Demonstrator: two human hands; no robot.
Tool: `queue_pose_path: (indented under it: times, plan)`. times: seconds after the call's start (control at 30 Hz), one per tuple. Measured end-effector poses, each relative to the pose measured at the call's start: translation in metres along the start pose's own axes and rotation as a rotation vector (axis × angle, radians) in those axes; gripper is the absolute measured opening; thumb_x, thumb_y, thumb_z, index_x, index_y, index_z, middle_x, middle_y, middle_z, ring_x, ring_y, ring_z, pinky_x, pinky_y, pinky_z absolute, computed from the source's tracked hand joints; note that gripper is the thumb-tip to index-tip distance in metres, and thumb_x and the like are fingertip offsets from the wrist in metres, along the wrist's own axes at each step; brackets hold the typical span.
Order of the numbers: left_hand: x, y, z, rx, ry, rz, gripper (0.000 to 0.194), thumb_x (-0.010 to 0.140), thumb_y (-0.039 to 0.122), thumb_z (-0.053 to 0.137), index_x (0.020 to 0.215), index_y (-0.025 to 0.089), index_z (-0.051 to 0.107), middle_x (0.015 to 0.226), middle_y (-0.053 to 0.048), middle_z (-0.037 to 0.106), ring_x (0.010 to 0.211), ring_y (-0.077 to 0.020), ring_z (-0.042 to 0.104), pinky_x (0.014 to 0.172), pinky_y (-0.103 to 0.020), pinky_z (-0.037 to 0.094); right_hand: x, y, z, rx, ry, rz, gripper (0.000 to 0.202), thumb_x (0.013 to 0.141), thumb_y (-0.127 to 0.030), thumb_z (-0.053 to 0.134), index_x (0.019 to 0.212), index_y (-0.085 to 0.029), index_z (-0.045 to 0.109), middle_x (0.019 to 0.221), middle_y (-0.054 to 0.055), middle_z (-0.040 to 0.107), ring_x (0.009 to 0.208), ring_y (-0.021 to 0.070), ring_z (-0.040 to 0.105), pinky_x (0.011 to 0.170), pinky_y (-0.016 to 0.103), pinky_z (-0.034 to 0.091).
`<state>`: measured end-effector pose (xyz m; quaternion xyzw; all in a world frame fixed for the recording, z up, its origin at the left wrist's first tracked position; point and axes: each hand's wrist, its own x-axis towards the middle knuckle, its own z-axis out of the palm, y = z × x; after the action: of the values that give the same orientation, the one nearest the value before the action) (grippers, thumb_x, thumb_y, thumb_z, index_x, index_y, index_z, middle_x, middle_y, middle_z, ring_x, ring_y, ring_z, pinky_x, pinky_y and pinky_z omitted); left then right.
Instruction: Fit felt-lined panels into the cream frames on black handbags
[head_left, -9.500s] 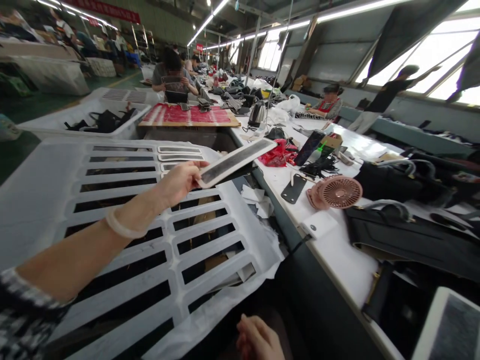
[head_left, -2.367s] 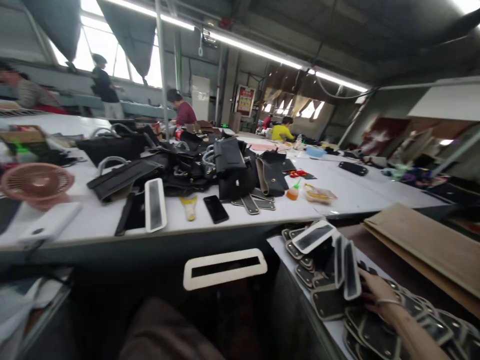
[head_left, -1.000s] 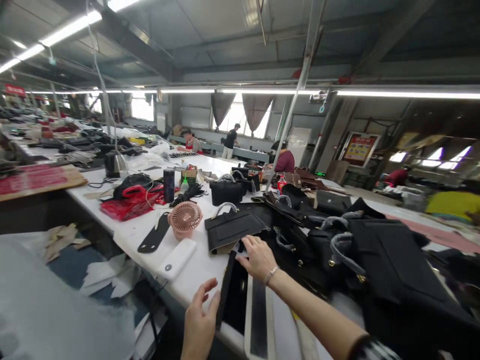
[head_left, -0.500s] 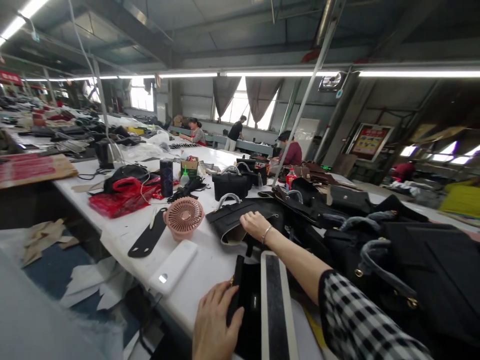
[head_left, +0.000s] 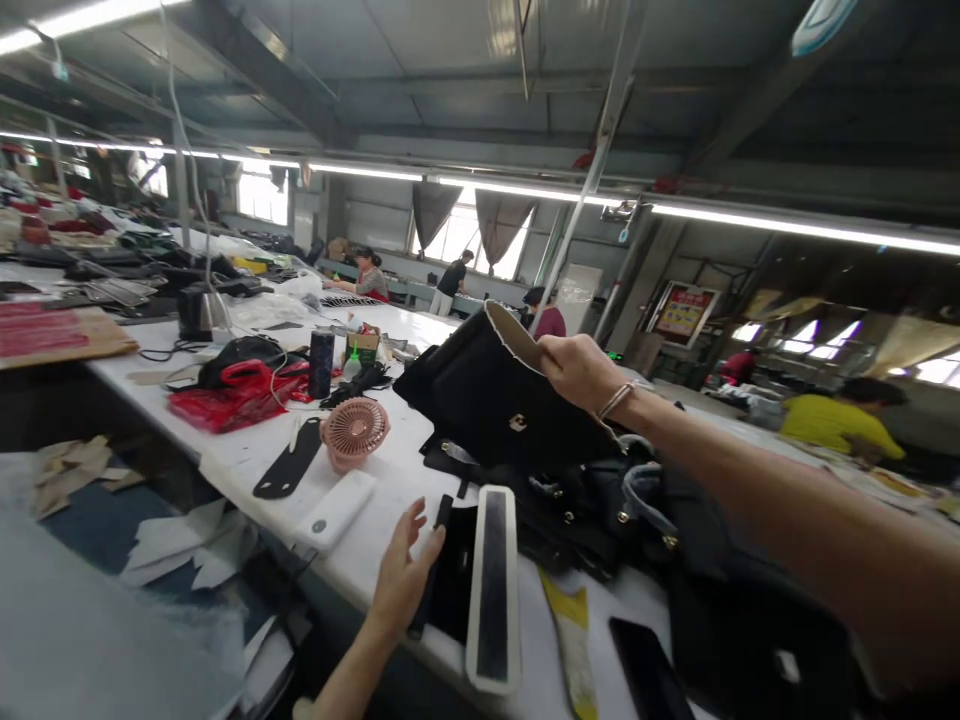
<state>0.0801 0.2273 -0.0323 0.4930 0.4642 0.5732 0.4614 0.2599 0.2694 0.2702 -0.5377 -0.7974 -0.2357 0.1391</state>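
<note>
A black handbag body (head_left: 480, 390) with a small gold clasp hangs above the table, its pale-edged opening turned up. My right hand (head_left: 574, 370) pinches it at that rim, the arm stretched across the heap of bags. Low in the view my left hand (head_left: 401, 575) has its thumb and fingers apart, beside a black bag piece (head_left: 454, 585) lying at the table's front edge. The thumb seems to rest against that piece's raised edge. Right of it lies a long white-framed block (head_left: 493, 590) with a dark strip along its top.
A pink fan (head_left: 356, 430), a white power bank (head_left: 336, 512) and a black leather piece (head_left: 289, 460) lie to the left. Black bags with wrapped handles (head_left: 641, 490) crowd the right, near a phone (head_left: 649, 670). A metal pole (head_left: 592, 185) slants beyond. Co-workers sit and stand farther off.
My right hand has lifted the black bag body off the table, up and to the right. My left hand has drawn back from the black bag piece and spread its fingers. The view has shifted.
</note>
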Motion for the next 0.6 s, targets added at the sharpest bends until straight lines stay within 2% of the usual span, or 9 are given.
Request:
queue_pose_path:
  times: [0.07, 0.13, 0.2, 0.3, 0.37, 0.4, 0.43, 0.53, 0.6]
  plan:
    - [-0.020, 0.040, 0.015, -0.133, -0.035, 0.061, 0.063, 0.083, 0.058, 0.052, 0.132, 0.019, 0.044, 0.136, -0.013, 0.054, 0.124, -0.0256, 0.053, 0.101, -0.035, 0.045, -0.035, -0.003, -0.033, 0.078, -0.001, 0.013, 0.026, 0.088, -0.014, 0.042, 0.078, -0.010, 0.065, 0.065, 0.003, 0.061, 0.064, 0.0153, 0.058, 0.060, 0.024, 0.038]
    - [-0.050, 0.077, 0.026, -0.220, -0.059, 0.083, 0.050, 0.087, 0.058, 0.049, 0.119, 0.020, 0.052, 0.119, -0.008, 0.064, 0.114, -0.0242, 0.059, 0.093, -0.032, 0.049, -0.074, -0.008, -0.060, 0.157, -0.017, 0.039, 0.026, 0.086, -0.015, 0.042, 0.075, -0.012, 0.065, 0.061, -0.001, 0.057, 0.060, 0.0122, 0.053, 0.056, 0.022, 0.036]
    - [-0.085, 0.102, 0.029, -0.203, -0.005, 0.063, 0.044, 0.087, 0.060, 0.049, 0.100, 0.019, 0.058, 0.097, -0.006, 0.067, 0.095, -0.0241, 0.065, 0.076, -0.030, 0.053, -0.116, -0.015, -0.083, 0.220, -0.029, 0.077, 0.025, 0.085, -0.015, 0.042, 0.074, -0.012, 0.064, 0.061, -0.003, 0.056, 0.058, 0.0108, 0.052, 0.055, 0.021, 0.035]
    - [-0.133, 0.107, 0.015, 0.020, 0.176, 0.041, 0.046, 0.076, 0.066, 0.060, 0.082, 0.020, 0.058, 0.081, -0.004, 0.064, 0.076, -0.0242, 0.064, 0.062, -0.029, 0.049, -0.180, -0.030, -0.115, 0.299, -0.026, 0.157, 0.028, 0.086, -0.018, 0.039, 0.071, -0.013, 0.062, 0.060, -0.003, 0.055, 0.057, 0.0102, 0.050, 0.052, 0.020, 0.034]
    - [-0.159, 0.098, 0.001, 0.137, 0.180, -0.001, 0.054, 0.070, 0.070, 0.062, 0.086, 0.019, 0.062, 0.084, -0.006, 0.066, 0.079, -0.0271, 0.065, 0.065, -0.031, 0.050, -0.221, -0.044, -0.132, 0.416, -0.015, 0.220, 0.027, 0.087, -0.020, 0.039, 0.071, -0.014, 0.060, 0.059, -0.003, 0.053, 0.055, 0.0098, 0.047, 0.049, 0.020, 0.031]
    - [-0.170, 0.092, -0.006, 0.194, 0.103, -0.021, 0.057, 0.069, 0.072, 0.060, 0.086, 0.018, 0.064, 0.081, -0.007, 0.067, 0.077, -0.0274, 0.065, 0.065, -0.031, 0.049, -0.240, -0.053, -0.140, 0.473, 0.000, 0.242, 0.026, 0.086, -0.021, 0.040, 0.070, -0.014, 0.059, 0.059, -0.004, 0.051, 0.054, 0.0095, 0.046, 0.049, 0.020, 0.030]
    - [-0.182, 0.088, -0.012, 0.269, -0.025, -0.049, 0.059, 0.069, 0.074, 0.058, 0.083, 0.018, 0.066, 0.074, -0.007, 0.067, 0.070, -0.0268, 0.065, 0.062, -0.031, 0.048, -0.258, -0.062, -0.146, 0.517, 0.014, 0.258, 0.024, 0.086, -0.022, 0.041, 0.069, -0.015, 0.057, 0.058, -0.004, 0.049, 0.053, 0.0091, 0.043, 0.048, 0.021, 0.029]
    - [-0.217, 0.086, -0.022, 0.495, -0.528, -0.128, 0.061, 0.074, 0.076, 0.052, 0.062, 0.017, 0.064, 0.048, -0.004, 0.059, 0.043, -0.0198, 0.055, 0.046, -0.026, 0.038, -0.307, -0.092, -0.157, 0.549, 0.013, 0.292, 0.024, 0.086, -0.022, 0.044, 0.063, -0.017, 0.050, 0.053, -0.006, 0.040, 0.049, 0.0077, 0.035, 0.046, 0.021, 0.025]
    - [-0.240, 0.093, -0.025, 0.471, -0.708, -0.131, 0.062, 0.079, 0.073, 0.049, 0.056, 0.017, 0.063, 0.047, -0.004, 0.057, 0.041, -0.0163, 0.052, 0.043, -0.024, 0.033, -0.335, -0.111, -0.160, 0.567, -0.027, 0.317, 0.025, 0.087, -0.020, 0.044, 0.062, -0.018, 0.045, 0.052, -0.007, 0.039, 0.048, 0.0070, 0.033, 0.045, 0.021, 0.023]
